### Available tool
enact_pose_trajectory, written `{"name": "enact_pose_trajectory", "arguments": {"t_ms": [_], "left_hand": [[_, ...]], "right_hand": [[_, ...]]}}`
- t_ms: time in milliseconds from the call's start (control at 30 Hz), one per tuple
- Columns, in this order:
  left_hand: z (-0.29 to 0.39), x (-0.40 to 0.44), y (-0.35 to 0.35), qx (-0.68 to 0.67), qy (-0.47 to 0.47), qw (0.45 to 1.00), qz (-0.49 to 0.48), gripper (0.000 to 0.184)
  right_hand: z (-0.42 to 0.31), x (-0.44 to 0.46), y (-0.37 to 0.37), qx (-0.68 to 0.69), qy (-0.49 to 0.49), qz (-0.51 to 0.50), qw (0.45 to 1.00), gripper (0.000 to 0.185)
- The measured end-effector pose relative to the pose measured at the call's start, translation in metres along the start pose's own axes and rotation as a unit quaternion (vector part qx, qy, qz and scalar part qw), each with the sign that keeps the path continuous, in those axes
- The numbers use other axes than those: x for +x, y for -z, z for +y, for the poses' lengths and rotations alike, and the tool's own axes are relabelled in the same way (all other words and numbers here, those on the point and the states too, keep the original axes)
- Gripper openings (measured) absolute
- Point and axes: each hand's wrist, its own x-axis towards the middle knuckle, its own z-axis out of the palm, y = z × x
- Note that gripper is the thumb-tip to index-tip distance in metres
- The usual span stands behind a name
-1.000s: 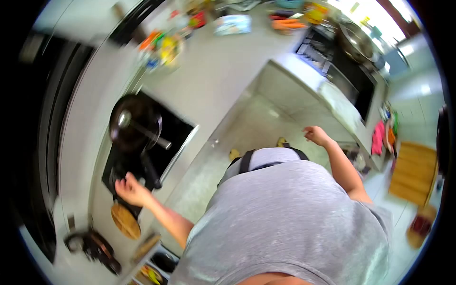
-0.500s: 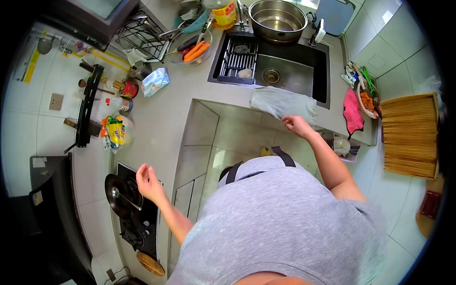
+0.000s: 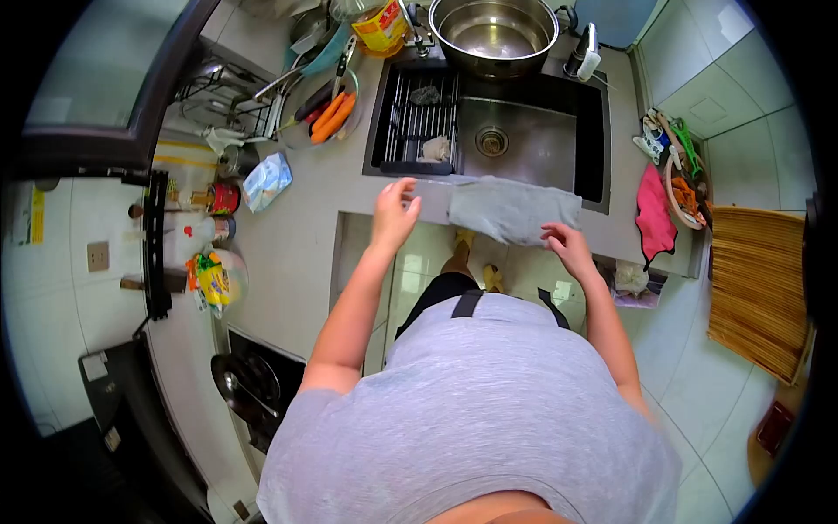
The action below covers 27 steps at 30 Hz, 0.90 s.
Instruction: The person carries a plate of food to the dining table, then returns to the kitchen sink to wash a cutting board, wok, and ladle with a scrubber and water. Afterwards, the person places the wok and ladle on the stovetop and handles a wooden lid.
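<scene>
A grey-blue cloth (image 3: 513, 210) is draped over the front edge of the sink (image 3: 532, 131), its lower part hanging down. My right hand (image 3: 571, 251) is at the cloth's lower right corner, fingers loosely bent and spread; whether the fingertips touch the fabric is unclear. Left of the cloth, my left hand (image 3: 394, 215) hovers by the counter's front edge, thumb and fingers apart, holding nothing. Inside the sink, a black drain rack (image 3: 421, 118) carries a dark scrubber (image 3: 425, 95) and a pale sponge-like lump (image 3: 435, 149).
A large steel pot (image 3: 493, 39) stands behind the sink beside the faucet (image 3: 582, 52). Carrots (image 3: 334, 117) lie in a clear bowl at left, near an oil bottle (image 3: 381, 28). A pink cloth (image 3: 655, 214) hangs at the right counter edge. A wok (image 3: 240, 384) sits on the stove.
My left hand has moved from beside the stove to the counter edge by the sink. The body has turned toward the sink. My right hand stays near the grey-blue cloth.
</scene>
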Motion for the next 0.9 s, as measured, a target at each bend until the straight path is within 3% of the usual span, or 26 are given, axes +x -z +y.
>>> {"name": "enact_pose_trajectory", "arguments": {"t_ms": [100,167,300,433,567,633,733,800,833,900], "left_hand": [[-0.029,0.080,-0.035,0.045,-0.051,0.997,-0.033,0.044],[-0.042,0.131,-0.054,0.170,-0.070,0.983,-0.005,0.061],[-0.065,0.232,-0.079,0.235,-0.024,0.968,-0.085,0.087],[-0.083,0.297,-0.098,0.322,-0.059,0.934,-0.140,0.083],[-0.113,0.326,-0.119,0.384,-0.143,0.898,-0.159,0.044],[-0.125,0.329,-0.125,0.410,-0.199,0.887,-0.071,0.026],[-0.125,0.331,-0.123,0.388,-0.150,0.909,-0.023,0.028],[-0.118,0.326,-0.111,0.254,-0.072,0.964,-0.009,0.031],[-0.116,0.323,-0.108,0.258,-0.072,0.964,-0.009,0.031],[-0.116,0.312,-0.099,0.076,-0.053,0.996,-0.015,0.034]], "right_hand": [[-0.018,0.005,0.009,-0.018,-0.027,0.039,0.999,0.030],[-0.030,0.013,0.008,0.013,-0.057,0.059,0.997,0.029],[-0.052,0.043,-0.009,0.060,-0.087,0.070,0.992,0.028],[-0.078,0.068,-0.026,0.027,-0.087,0.063,0.994,0.029],[-0.082,0.073,-0.028,0.020,-0.123,0.085,0.989,0.029],[-0.077,0.072,-0.027,0.022,-0.136,0.094,0.986,0.030],[-0.081,0.077,-0.027,0.018,-0.140,0.103,0.985,0.030],[-0.092,0.087,-0.026,-0.004,-0.136,0.090,0.987,0.029],[-0.095,0.094,-0.027,0.000,-0.136,0.089,0.987,0.029],[-0.099,0.110,-0.030,-0.002,-0.109,0.065,0.992,0.028]]}}
